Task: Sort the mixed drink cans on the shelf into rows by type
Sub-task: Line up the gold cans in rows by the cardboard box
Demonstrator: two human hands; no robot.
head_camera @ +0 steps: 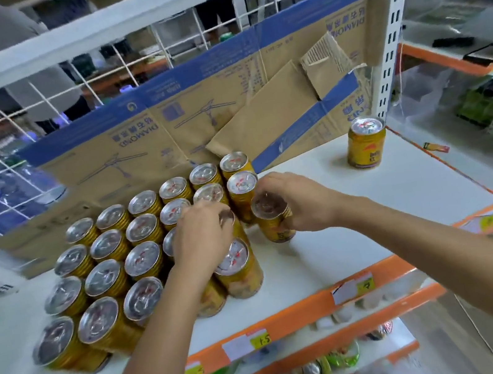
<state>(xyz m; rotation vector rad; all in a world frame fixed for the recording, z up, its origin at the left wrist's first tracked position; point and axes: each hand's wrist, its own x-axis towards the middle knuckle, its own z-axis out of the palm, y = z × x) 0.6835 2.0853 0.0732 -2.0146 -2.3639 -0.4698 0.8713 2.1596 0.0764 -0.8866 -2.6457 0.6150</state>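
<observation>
In the head view, a block of gold cans (143,258) is seen standing upright in slanted rows on the left half of the white shelf (371,198), tops up and long axes vertical. A lone can (366,144) is stood well apart at the right rear corner, near the cardboard (194,114) backing. The right hand (303,200) is wrapped round the side of a held can (271,218), with thumb and fingers curled about its upper wall. This can is tilted slightly, its top leaning toward the block; whether its base touches the shelf cannot be told. The left hand (200,230) is laid over an edge can (230,219) at the block's right side, fingers curled on its rim. The two hands are close but not touching.

The cans are judged stiff, smooth and somewhat slippery, and heavy if full. Neighbours could be toppled by a knock. A hold round the mid wall is judged safest; a rim pinch from above would serve where neighbours crowd the sides
</observation>
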